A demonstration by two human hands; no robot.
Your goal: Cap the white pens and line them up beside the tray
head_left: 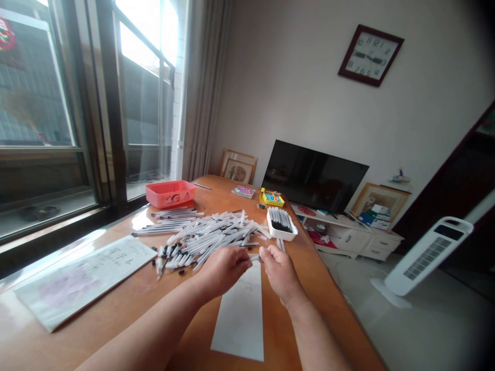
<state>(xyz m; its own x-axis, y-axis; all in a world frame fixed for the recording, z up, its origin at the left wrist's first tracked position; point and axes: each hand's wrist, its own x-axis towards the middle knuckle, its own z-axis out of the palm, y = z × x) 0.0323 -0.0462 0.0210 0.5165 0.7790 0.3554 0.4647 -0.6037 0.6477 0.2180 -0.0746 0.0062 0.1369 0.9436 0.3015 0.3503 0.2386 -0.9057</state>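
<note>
Bare forearms reach in from the lower edge, and the two hands meet over the tabletop (127, 304) just on the near side of the pile of pens (209, 234). Left hand (226, 265) is curled, its fingertips pinched onto one end of a clear pen piece (255, 256); right hand (279, 268) is curled the same way and grips the other end, so the piece spans the small gap between them, held off the surface. How the fingers sit on it is too small to tell. By the look of it, the work at this instant is fine handling of one pen at the fingertips, and any move from this grip calls for a steady pinch and both ends kept in line, since the piece is thin and light. Under the hands, nearer than the pile, lies a white paper strip (242, 319). At the pile's right end stands a white tray (284, 236) with pens stacked in it, dark ends forward. Left of the pile and nearer lies a large printed sheet (85, 278); beyond the pile, by the window (38, 103), sits a pink box (170, 193). Farther behind the pile are a small book (243, 191) and a yellow box (271, 197), then a dark television (313, 175), a wall clock (370, 54), and, well to the right, a white fan (425, 257).
</note>
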